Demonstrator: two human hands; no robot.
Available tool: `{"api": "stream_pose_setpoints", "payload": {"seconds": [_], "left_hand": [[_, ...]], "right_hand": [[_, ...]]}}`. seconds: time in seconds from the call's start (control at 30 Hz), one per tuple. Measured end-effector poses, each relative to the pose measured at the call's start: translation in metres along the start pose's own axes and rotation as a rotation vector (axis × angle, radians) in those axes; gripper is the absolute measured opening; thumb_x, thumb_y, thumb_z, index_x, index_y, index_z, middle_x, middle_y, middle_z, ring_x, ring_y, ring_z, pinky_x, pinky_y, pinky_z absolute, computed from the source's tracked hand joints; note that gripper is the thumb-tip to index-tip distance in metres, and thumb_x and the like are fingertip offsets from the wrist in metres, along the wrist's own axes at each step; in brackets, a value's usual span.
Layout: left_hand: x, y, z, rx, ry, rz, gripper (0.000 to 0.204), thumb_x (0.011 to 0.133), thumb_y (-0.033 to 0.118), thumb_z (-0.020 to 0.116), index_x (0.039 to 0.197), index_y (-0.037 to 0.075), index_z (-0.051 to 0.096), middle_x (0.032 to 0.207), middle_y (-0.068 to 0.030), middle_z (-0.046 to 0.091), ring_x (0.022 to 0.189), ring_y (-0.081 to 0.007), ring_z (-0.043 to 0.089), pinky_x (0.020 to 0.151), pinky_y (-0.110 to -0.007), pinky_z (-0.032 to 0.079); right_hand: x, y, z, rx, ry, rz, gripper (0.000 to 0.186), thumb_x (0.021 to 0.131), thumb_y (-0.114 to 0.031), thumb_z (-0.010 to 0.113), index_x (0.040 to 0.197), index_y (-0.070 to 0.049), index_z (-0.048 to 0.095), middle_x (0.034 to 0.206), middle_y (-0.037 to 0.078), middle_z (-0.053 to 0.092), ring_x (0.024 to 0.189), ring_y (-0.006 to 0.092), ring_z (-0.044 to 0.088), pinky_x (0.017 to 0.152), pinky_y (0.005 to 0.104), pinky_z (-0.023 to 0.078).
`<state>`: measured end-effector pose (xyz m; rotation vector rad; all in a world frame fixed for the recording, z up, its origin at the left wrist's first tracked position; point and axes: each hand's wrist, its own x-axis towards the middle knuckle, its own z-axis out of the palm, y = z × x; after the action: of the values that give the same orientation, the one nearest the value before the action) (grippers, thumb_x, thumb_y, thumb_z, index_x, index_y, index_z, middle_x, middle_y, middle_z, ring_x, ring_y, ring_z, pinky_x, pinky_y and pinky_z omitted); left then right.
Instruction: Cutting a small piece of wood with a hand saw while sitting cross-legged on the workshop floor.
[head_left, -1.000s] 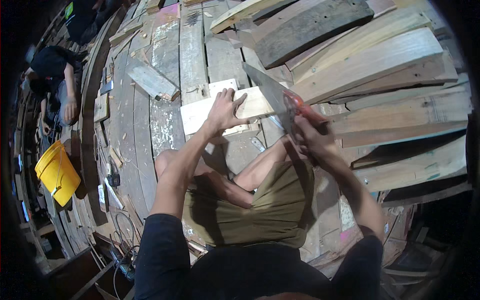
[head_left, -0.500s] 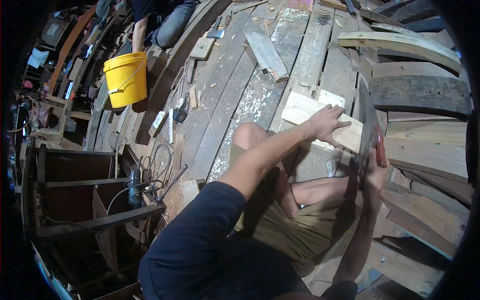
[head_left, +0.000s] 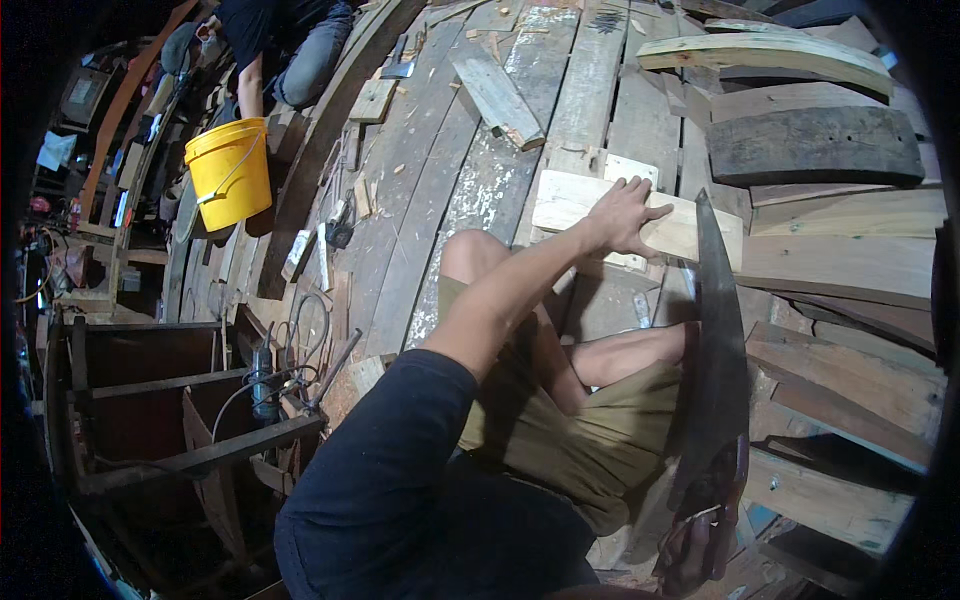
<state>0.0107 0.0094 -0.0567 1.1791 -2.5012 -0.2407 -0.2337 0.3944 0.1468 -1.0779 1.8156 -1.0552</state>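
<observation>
Spread wide with the left hand (head_left: 622,212) on top of the pale board (head_left: 568,200), seemingly pushing down more than gripping. Closed with the right hand (head_left: 688,545) around the handle end of the saw (head_left: 722,320), low beside the lap (head_left: 590,450), with the tip pointing up and away, over the board's right part in this view. Cannot tell if touching there.

As for the pale board: flat, just past the bent legs (head_left: 630,358). Looks stiff, dry and fairly light, maybe rough at the edges, probably quick to slide without a firm push. Best to hold by the broad top, well away from the saw.

As for the saw: probably light, thin and a bit bendy, with a sharp side. Best to take only by the handle.

Under the board, poking out, a small pale block (head_left: 632,170). All around, worn floor planks (head_left: 405,225). To the right, curved timbers (head_left: 815,147). Far left, a yellow bucket (head_left: 232,180), near another person's arm (head_left: 250,92).
</observation>
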Motion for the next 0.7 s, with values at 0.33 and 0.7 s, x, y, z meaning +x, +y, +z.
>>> {"api": "stream_pose_setpoints", "payload": {"seconds": [0.33, 0.7], "left_hand": [[0.008, 0.000, 0.022, -0.017, 0.150, 0.030, 0.092, 0.061, 0.064, 0.075, 0.133, 0.007, 0.061, 0.105, -0.0266, 0.050, 0.099, -0.0389, 0.047, 0.090, -0.048, 0.039], [0.005, 0.004, 0.008, -0.036, -0.024, -0.061, 0.086, 0.064, 0.057, 0.076, 0.135, 0.010, 0.060, 0.112, -0.0277, 0.051, 0.108, -0.0391, 0.045, 0.092, -0.047, 0.040]], "right_hand": [[0.035, -0.006, -0.006, 0.003, -0.062, -0.029, 0.039, 0.097, -0.016, 0.053, 0.127, 0.009, 0.050, 0.070, 0.004, 0.058, 0.056, 0.0094, 0.055, 0.046, 0.0225, 0.039], [0.084, -0.124, -0.021, -0.319, -0.297, -0.040, 0.026, 0.092, -0.021, 0.060, 0.097, 0.004, 0.058, 0.058, 0.003, 0.052, 0.051, 0.0116, 0.050, 0.049, 0.0270, 0.037]]}}
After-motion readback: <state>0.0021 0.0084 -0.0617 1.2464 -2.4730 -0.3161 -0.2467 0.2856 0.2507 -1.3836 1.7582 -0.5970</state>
